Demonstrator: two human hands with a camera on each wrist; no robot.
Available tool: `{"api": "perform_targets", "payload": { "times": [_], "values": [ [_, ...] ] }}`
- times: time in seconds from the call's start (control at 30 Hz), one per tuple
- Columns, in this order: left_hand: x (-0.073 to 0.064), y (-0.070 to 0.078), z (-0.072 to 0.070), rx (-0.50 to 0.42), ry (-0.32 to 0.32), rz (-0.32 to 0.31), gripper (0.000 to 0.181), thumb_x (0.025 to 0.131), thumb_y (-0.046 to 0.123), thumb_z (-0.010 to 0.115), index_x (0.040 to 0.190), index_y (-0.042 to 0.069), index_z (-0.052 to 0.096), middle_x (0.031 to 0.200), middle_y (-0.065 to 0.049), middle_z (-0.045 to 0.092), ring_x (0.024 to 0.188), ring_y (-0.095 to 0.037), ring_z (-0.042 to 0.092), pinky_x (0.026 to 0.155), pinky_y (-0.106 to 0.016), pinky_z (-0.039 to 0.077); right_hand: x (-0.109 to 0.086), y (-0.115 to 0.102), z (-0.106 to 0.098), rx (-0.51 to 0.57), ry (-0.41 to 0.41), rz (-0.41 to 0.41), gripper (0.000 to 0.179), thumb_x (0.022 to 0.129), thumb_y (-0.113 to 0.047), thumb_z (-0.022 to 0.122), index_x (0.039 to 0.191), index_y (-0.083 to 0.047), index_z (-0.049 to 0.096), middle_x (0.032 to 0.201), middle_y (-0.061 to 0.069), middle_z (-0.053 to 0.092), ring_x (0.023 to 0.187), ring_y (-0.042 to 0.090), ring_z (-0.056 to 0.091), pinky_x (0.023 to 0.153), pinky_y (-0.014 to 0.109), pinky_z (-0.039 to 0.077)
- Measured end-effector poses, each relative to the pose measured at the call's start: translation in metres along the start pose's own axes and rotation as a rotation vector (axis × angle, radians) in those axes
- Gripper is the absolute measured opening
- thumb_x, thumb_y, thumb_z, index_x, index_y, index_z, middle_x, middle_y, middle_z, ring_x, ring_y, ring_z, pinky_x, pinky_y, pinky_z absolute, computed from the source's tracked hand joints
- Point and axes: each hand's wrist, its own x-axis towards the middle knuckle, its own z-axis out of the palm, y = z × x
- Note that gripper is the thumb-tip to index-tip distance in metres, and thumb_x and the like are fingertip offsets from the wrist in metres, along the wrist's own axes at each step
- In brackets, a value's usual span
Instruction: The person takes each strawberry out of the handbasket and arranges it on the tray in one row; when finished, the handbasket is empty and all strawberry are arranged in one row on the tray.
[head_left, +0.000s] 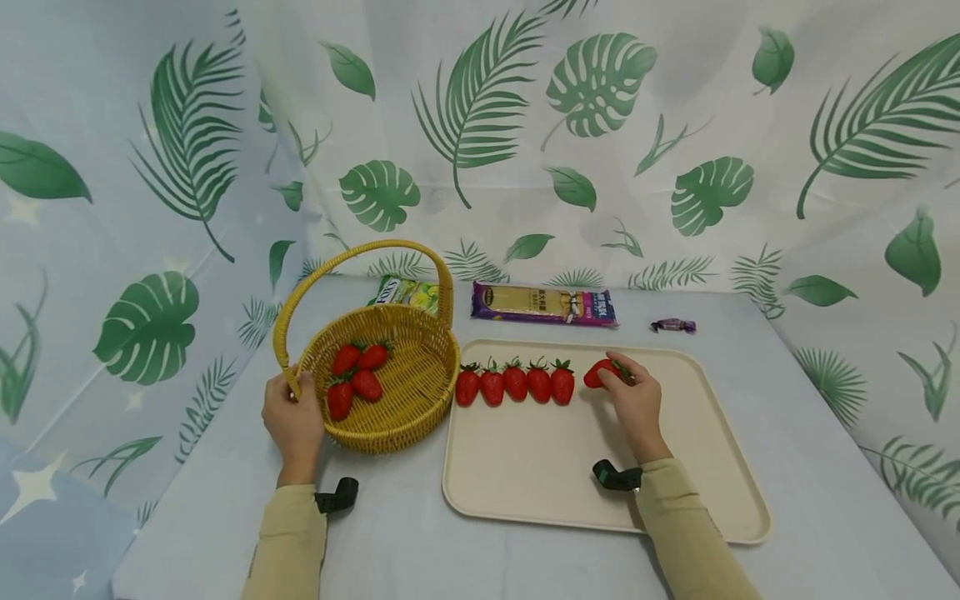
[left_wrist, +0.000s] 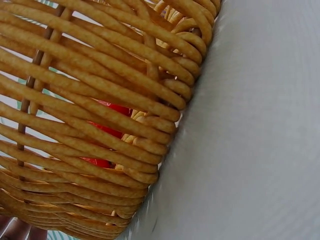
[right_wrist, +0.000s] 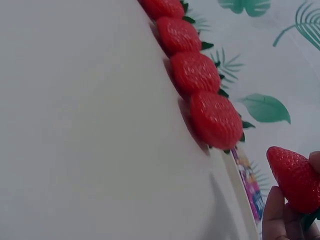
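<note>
My left hand (head_left: 294,421) grips the left rim of a yellow wicker basket (head_left: 420,429), where the tall handle joins it. Several red strawberries (head_left: 367,385) lie in the basket's left half; a little red shows through the weave (left_wrist: 75,125) in the left wrist view. Between thumb and fingers, my right hand (head_left: 637,408) pinches one strawberry (right_wrist: 295,180) by its leafy end, tip pointing left, over the beige tray (head_left: 540,475). Just left of it, several strawberries (head_left: 515,380) stand in a row along the tray's back side, leaves toward the back.
Behind the tray lies a purple and gold noodle packet (head_left: 543,304), with a small purple wrapped candy (head_left: 673,325) to its right. A green packet (head_left: 408,293) is partly hidden behind the basket. Leaf-patterned cloth (head_left: 510,208) hangs at the back and sides.
</note>
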Motion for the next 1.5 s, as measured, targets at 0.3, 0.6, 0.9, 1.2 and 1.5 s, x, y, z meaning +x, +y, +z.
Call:
{"api": "perform_targets", "payload": {
  "times": [0.3,0.6,0.9,1.2,1.5],
  "values": [
    [0.0,-0.001,0.0,-0.01,0.011,0.01,0.024,0.094,0.011,0.062,0.108,-0.008,0.069,0.112,-0.022,0.063,0.102,-0.037,0.059,0.083,-0.041,0.042,0.01,0.009,-0.011,-0.083,0.029,0.025,0.04,0.092,-0.015,0.064,0.131,-0.009,0.062,0.126,0.013,0.055,0.097,0.016,0.051,0.07,0.009,0.044],
    [0.001,-0.001,0.0,-0.015,0.011,0.013,0.025,0.095,0.012,0.061,0.109,-0.008,0.069,0.111,-0.022,0.063,0.101,-0.038,0.059,0.083,-0.042,0.042,0.014,0.011,-0.014,-0.107,-0.077,0.059,0.048,0.093,-0.013,0.065,0.139,-0.009,0.054,0.132,0.017,0.056,0.107,0.019,0.051,0.072,0.009,0.046],
    [0.001,0.0,0.001,0.005,0.012,0.003,0.026,0.096,0.013,0.061,0.109,-0.007,0.069,0.111,-0.022,0.063,0.102,-0.037,0.059,0.082,-0.037,0.04,0.014,0.013,-0.014,-0.33,-0.137,0.022,0.045,0.092,-0.022,0.066,0.134,-0.007,0.056,0.131,0.02,0.055,0.108,0.03,0.059,0.073,0.018,0.045],
    [0.0,0.0,0.0,0.007,0.011,0.009,0.027,0.096,0.015,0.06,0.111,-0.006,0.069,0.109,-0.023,0.063,0.097,-0.036,0.059,0.079,-0.035,0.038,0.012,0.016,-0.013,-0.407,-0.141,-0.07,0.032,0.094,-0.022,0.065,0.12,-0.004,0.067,0.121,0.02,0.065,0.1,0.032,0.065,0.07,0.024,0.05],
    [0.0,-0.001,0.001,0.011,0.022,0.003,0.027,0.096,0.014,0.06,0.111,-0.007,0.068,0.11,-0.022,0.063,0.1,-0.036,0.059,0.082,-0.042,0.041,0.013,0.017,-0.011,-0.407,-0.19,-0.054,0.033,0.095,-0.018,0.06,0.125,-0.004,0.066,0.13,0.024,0.056,0.105,0.037,0.063,0.063,0.022,0.05]
  ]
}}
